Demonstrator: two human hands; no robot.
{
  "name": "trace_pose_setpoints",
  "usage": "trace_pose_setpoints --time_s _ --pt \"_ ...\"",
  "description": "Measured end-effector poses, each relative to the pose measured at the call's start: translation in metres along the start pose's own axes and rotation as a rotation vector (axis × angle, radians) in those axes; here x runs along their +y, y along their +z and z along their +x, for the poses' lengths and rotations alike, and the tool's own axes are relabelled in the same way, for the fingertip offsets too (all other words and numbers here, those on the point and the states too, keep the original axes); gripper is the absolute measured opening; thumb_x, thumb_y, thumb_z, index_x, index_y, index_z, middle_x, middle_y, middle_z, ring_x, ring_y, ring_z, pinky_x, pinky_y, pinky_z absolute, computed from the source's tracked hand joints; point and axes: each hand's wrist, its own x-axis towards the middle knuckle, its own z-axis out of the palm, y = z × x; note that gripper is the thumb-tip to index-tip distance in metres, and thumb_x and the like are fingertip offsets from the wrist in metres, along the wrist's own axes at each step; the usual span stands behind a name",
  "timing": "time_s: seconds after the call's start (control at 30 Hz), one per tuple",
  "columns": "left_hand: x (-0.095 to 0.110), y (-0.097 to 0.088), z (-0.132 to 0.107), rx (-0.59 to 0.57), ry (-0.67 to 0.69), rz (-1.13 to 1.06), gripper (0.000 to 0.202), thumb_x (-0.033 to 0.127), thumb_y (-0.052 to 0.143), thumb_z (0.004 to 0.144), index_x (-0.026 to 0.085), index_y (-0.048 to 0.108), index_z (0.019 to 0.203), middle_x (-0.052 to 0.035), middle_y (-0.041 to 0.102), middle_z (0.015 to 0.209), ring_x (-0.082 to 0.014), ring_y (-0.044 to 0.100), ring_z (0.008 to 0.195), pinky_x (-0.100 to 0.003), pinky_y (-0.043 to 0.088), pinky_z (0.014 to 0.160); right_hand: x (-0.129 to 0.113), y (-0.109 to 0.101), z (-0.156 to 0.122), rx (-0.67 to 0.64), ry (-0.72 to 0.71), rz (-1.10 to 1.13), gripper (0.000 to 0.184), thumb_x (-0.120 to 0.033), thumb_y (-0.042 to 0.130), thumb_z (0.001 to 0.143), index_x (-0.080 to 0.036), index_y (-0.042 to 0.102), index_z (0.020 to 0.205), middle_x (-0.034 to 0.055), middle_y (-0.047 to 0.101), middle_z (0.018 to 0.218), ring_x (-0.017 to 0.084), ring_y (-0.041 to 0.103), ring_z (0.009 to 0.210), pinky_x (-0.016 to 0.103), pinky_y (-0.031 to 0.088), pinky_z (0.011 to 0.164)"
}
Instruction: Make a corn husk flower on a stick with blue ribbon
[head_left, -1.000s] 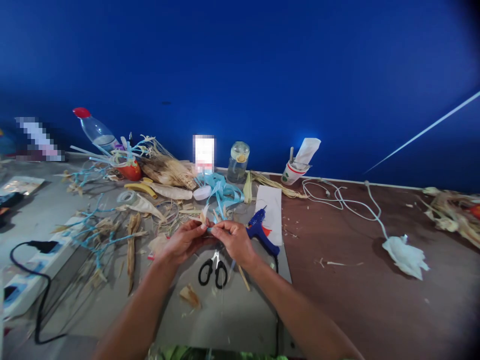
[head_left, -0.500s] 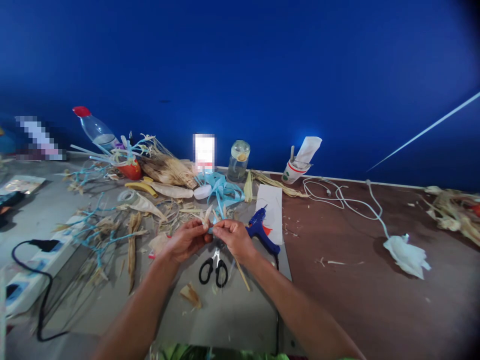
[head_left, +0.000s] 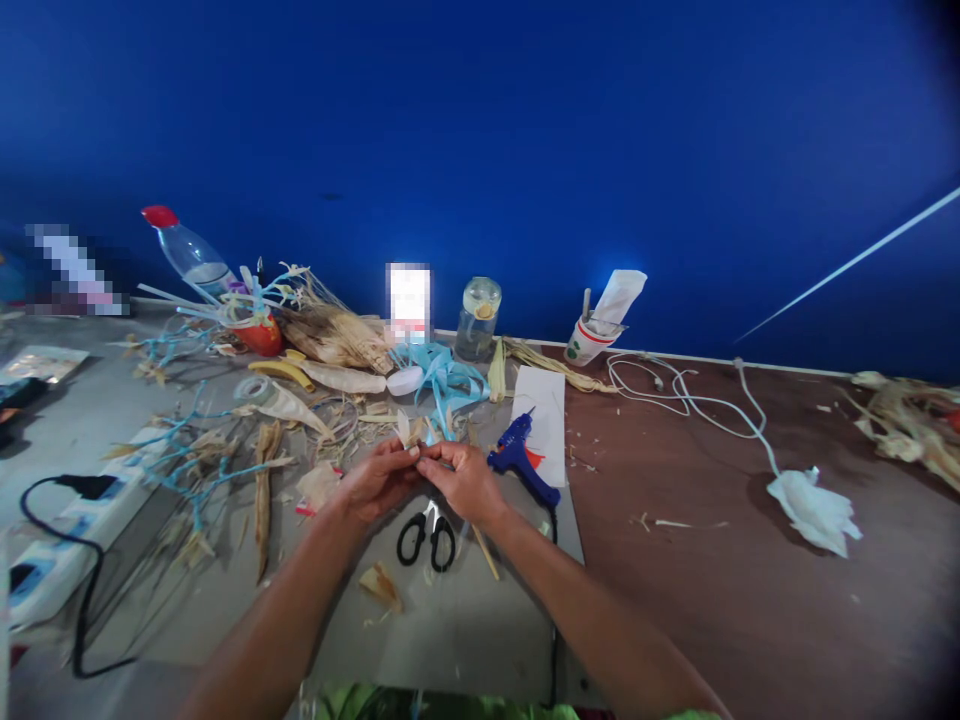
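Note:
My left hand [head_left: 373, 482] and my right hand [head_left: 465, 482] meet over the grey mat [head_left: 450, 620], fingertips pinched together on a small husk flower [head_left: 417, 437] of pale dry petals bound with light blue tape. A strip of that tape runs up from the flower to a loose pile of blue ribbon [head_left: 444, 378]. Black-handled scissors [head_left: 425, 534] lie on the mat just under my hands. A blue glue gun [head_left: 519, 461] rests to the right of my right hand.
Dried husks, blue-wrapped stems [head_left: 196, 462] and a tape roll [head_left: 253, 390] litter the left. A power strip [head_left: 56, 545] with a black cord sits at far left. At the back stand a bottle [head_left: 186, 256], a glass jar [head_left: 478, 320] and a paper cup [head_left: 584, 343]. A white cable [head_left: 697, 404] and white flower [head_left: 812, 510] lie right.
My hands stay joined on the flower and have shifted slightly; the fingers have closed more tightly over the blue-taped base, hiding it.

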Motion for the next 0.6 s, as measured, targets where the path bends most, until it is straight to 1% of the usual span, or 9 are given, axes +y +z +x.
trace_pose_setpoints --time_s 0.13,0.27,0.4,0.5,0.6 --pt "-0.003 -0.001 0.003 0.003 -0.006 0.001 0.012 0.004 0.07 0.059 0.01 0.062 0.065 -0.0015 0.059 0.056 -0.0079 0.054 0.047 -0.018 0.044 0.047 0.003 0.0 0.0 0.001 -0.043 -0.097 0.018 -0.02 0.054 0.078 -0.018 0.071 0.083 0.0009 0.072 0.079 0.016 0.065 0.077 0.026 0.047 0.074" --pt "-0.006 -0.001 0.005 0.002 -0.014 -0.007 0.013 0.007 0.072 0.059 0.01 0.062 0.067 -0.0004 0.058 0.052 -0.0085 0.054 0.044 -0.018 0.044 0.046 0.007 0.003 -0.002 0.031 -0.059 -0.233 0.018 -0.023 0.054 0.079 -0.02 0.07 0.086 0.0013 0.071 0.082 0.016 0.065 0.077 0.025 0.047 0.073" --pt "-0.01 0.001 0.009 0.037 0.039 -0.04 0.012 0.007 0.072 0.059 0.01 0.061 0.063 -0.0007 0.06 0.053 -0.0085 0.055 0.046 -0.018 0.044 0.047 0.011 0.011 -0.005 0.097 -0.043 -0.371 0.018 -0.03 0.058 0.078 -0.022 0.068 0.092 0.0021 0.071 0.085 0.017 0.065 0.079 0.023 0.046 0.071" --pt "-0.012 0.007 0.01 0.081 0.093 -0.072 0.012 0.004 0.071 0.058 0.011 0.06 0.06 -0.0008 0.061 0.055 -0.0096 0.056 0.049 -0.019 0.046 0.051 0.013 0.017 -0.005 0.143 -0.025 -0.437 0.018 -0.033 0.056 0.08 -0.021 0.067 0.089 0.0025 0.071 0.081 0.016 0.065 0.074 0.022 0.045 0.067" --pt "-0.012 0.013 0.008 0.045 0.114 -0.089 0.013 0.006 0.071 0.058 0.012 0.06 0.061 0.0002 0.06 0.055 -0.0097 0.056 0.051 -0.02 0.047 0.054 0.014 0.02 -0.004 0.184 -0.017 -0.461 0.018 -0.029 0.051 0.081 -0.021 0.067 0.086 0.0033 0.071 0.079 0.016 0.064 0.071 0.022 0.045 0.066"
